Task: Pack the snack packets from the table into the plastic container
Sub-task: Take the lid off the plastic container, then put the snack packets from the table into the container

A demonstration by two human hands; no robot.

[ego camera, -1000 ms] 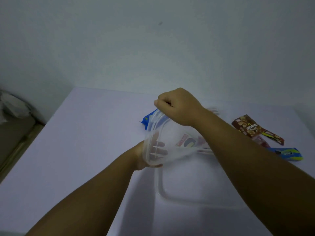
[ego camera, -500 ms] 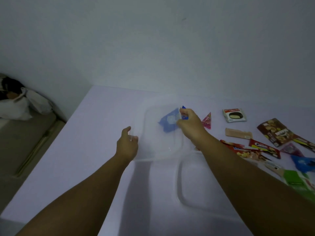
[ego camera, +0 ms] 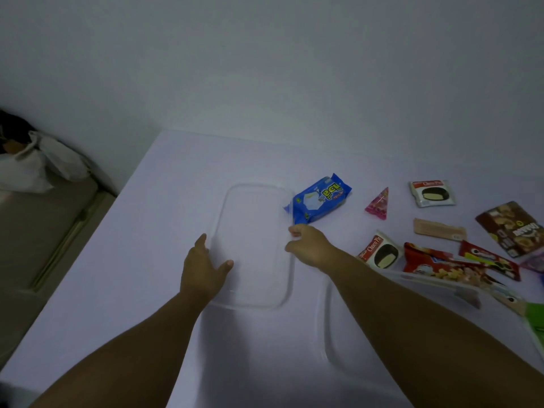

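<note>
A clear plastic lid (ego camera: 253, 245) lies flat on the white table (ego camera: 164, 219). My left hand (ego camera: 203, 269) rests open on its left edge, fingers spread. My right hand (ego camera: 309, 245) has curled fingers that pinch the lid's right rim. The clear plastic container (ego camera: 327, 334) stands to the right of the lid, mostly hidden under my right forearm. Snack packets lie to the right: a blue packet (ego camera: 319, 198) touching the lid's far corner, a pink triangle (ego camera: 378, 204), two Choco Pie packets (ego camera: 432, 193) (ego camera: 379, 251), a beige bar (ego camera: 438, 229), a brown packet (ego camera: 512, 228) and red packets (ego camera: 435, 265).
A white wall (ego camera: 294, 69) rises just behind the table. Off the table's left edge sits a low surface with a white plastic bag (ego camera: 32, 166). A green packet (ego camera: 537, 319) shows at the right frame edge.
The lid came off the container and moved left, and it now lies flat on the table. My left hand has opened on its edge. The view has swung right, showing more packets.
</note>
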